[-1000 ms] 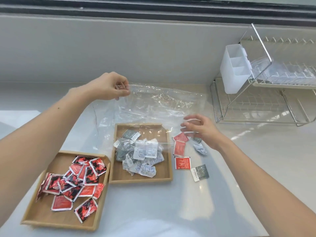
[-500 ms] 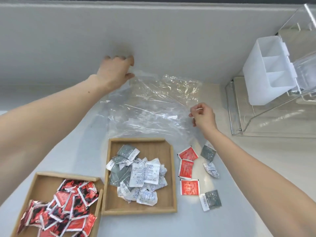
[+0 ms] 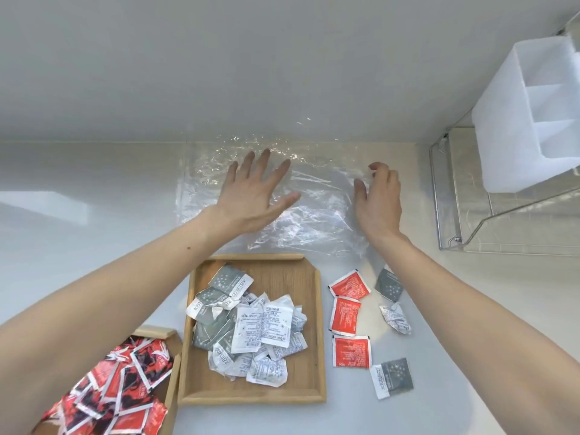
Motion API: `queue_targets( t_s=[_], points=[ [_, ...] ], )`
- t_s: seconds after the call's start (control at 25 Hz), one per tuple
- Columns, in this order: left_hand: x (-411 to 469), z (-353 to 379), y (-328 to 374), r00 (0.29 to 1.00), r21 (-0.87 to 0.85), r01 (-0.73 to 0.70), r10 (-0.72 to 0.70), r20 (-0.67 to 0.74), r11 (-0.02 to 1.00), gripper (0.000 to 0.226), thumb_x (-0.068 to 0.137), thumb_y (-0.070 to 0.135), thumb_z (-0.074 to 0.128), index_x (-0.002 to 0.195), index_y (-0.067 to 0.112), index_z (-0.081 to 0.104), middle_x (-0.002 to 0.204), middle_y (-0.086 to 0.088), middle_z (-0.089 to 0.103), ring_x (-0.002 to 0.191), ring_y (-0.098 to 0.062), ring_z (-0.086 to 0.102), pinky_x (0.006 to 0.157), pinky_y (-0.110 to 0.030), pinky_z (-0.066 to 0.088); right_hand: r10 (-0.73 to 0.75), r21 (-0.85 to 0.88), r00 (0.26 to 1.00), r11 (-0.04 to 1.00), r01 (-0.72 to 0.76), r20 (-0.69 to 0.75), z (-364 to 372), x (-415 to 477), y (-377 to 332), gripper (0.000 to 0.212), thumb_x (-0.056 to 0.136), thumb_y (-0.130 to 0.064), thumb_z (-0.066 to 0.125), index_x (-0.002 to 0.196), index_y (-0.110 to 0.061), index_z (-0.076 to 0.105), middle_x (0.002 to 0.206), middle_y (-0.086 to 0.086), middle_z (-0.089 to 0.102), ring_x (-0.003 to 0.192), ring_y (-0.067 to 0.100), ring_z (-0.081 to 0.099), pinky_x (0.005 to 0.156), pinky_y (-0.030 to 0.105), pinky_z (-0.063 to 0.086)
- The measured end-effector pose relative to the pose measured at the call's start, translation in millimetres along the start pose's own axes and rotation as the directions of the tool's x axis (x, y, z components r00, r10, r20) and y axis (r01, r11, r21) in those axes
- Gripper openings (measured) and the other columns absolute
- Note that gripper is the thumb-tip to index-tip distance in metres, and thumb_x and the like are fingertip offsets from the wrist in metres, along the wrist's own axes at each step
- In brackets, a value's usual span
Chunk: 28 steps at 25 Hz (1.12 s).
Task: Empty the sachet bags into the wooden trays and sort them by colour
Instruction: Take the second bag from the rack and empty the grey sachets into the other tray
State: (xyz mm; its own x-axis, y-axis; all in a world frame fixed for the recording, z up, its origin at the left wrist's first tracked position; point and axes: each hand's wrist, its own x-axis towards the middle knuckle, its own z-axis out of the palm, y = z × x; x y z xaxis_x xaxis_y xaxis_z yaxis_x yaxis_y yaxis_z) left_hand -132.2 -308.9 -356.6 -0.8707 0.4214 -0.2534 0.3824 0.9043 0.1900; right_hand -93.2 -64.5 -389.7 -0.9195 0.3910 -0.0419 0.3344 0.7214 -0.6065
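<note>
Now the left hand [image 3: 251, 196] lies flat, fingers splayed, on the clear bag [image 3: 317, 211] at the counter's [image 3: 94, 246] back edge, while the right hand [image 3: 378, 199] pinches its far corner.

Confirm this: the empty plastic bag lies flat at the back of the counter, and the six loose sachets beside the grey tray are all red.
Not all red. The head view shows three red sachets and three grey or white ones loose right of the grey tray. The empty plastic bag does lie flat at the back of the counter.
</note>
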Motion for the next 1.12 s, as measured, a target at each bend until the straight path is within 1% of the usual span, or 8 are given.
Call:
queue_targets(
  t_s=[0.08,0.16,0.24,0.36,0.56,0.84,1.0,1.12],
  points=[
    [0,13,3,0.998,-0.019,0.024,-0.023,0.063,1.0,0.079,0.087,0.079,0.015,0.154,0.041,0.002,0.165,-0.008,-0.004,0.15,-0.036,-0.005,0.118,-0.06,0.002,-0.198,-0.174,0.977,0.968,0.183,-0.073,-2,-4,-13,0.045,0.1,-0.033,0.043,0.139,-0.011,0.045,0.142,0.019,0.044,0.13,0.038,0.042,0.106,0.047,0.035],
    [3,24,3,0.995,-0.021,0.041,-0.039,0.097,0.999,0.081,0.085,0.081,0.015,0.153,0.043,-0.005,0.165,-0.007,-0.011,0.149,-0.038,-0.011,0.116,-0.063,0.0,-0.345,-0.277,0.933,0.89,0.361,0.107,2,-8,-25,0.056,0.101,-0.048,0.034,0.149,-0.02,0.035,0.158,0.019,0.025,0.146,0.039,0.02,0.118,0.052,0.017],
    [6,32,2,0.993,0.008,0.046,-0.046,0.112,0.999,0.083,0.083,0.083,0.014,0.152,0.044,-0.011,0.164,-0.006,-0.016,0.149,-0.038,-0.014,0.115,-0.066,0.0,-0.35,-0.313,0.881,0.838,0.447,0.319,12,-10,-28,0.067,0.097,-0.063,0.025,0.156,-0.032,0.016,0.165,0.015,0.002,0.151,0.036,-0.002,0.121,0.053,0.0],
    [12,41,-6,0.992,0.031,0.059,-0.062,0.113,0.998,0.087,0.08,0.087,0.015,0.15,0.045,-0.016,0.163,-0.006,-0.021,0.148,-0.038,-0.019,0.113,-0.068,-0.003,-0.309,-0.369,0.842,0.793,0.485,0.442,25,-4,-13,0.076,0.091,-0.075,0.02,0.155,-0.04,0.0,0.164,0.015,-0.014,0.15,0.037,-0.015,0.12,0.056,-0.006],
    [11,56,-25,0.997,0.017,0.001,-0.002,0.083,1.0,0.09,0.079,0.09,0.018,0.149,0.046,-0.018,0.162,-0.003,-0.025,0.146,-0.033,-0.026,0.112,-0.067,-0.011,-0.299,-0.425,0.827,0.745,0.515,0.477,34,4,14,0.076,0.091,-0.077,0.019,0.155,-0.041,0.0,0.164,0.013,-0.013,0.15,0.036,-0.016,0.12,0.056,-0.004],
    [10,59,-38,0.999,0.028,-0.046,0.047,-0.02,0.999,0.084,0.082,0.087,0.022,0.151,0.049,-0.007,0.164,0.001,-0.016,0.149,-0.027,-0.019,0.115,-0.064,-0.007,-0.328,-0.434,0.84,0.741,0.513,0.431,35,7,20,0.063,0.098,-0.065,0.017,0.155,-0.039,0.01,0.165,0.011,-0.001,0.152,0.033,-0.006,0.122,0.051,0.0],
    [11,50,-36,0.997,0.048,-0.044,0.041,0.065,0.998,0.084,0.082,0.087,0.018,0.151,0.048,-0.01,0.163,-0.001,-0.019,0.149,-0.029,-0.021,0.115,-0.063,-0.01,-0.283,-0.446,0.827,0.733,0.513,0.487,30,8,14,0.063,0.098,-0.065,0.014,0.155,-0.039,0.005,0.165,0.011,-0.007,0.151,0.033,-0.011,0.122,0.051,-0.003],
    [14,38,-30,0.988,0.036,-0.018,0.013,0.152,0.999,0.085,0.083,0.083,0.023,0.154,0.042,-0.001,0.164,-0.006,-0.014,0.15,-0.032,-0.016,0.116,-0.059,-0.01,-0.216,-0.443,0.812,0.748,0.494,0.542,22,10,0,0.061,0.1,-0.057,0.018,0.156,-0.035,0.008,0.165,0.015,-0.003,0.151,0.036,-0.005,0.122,0.051,0.001]
  ],
)
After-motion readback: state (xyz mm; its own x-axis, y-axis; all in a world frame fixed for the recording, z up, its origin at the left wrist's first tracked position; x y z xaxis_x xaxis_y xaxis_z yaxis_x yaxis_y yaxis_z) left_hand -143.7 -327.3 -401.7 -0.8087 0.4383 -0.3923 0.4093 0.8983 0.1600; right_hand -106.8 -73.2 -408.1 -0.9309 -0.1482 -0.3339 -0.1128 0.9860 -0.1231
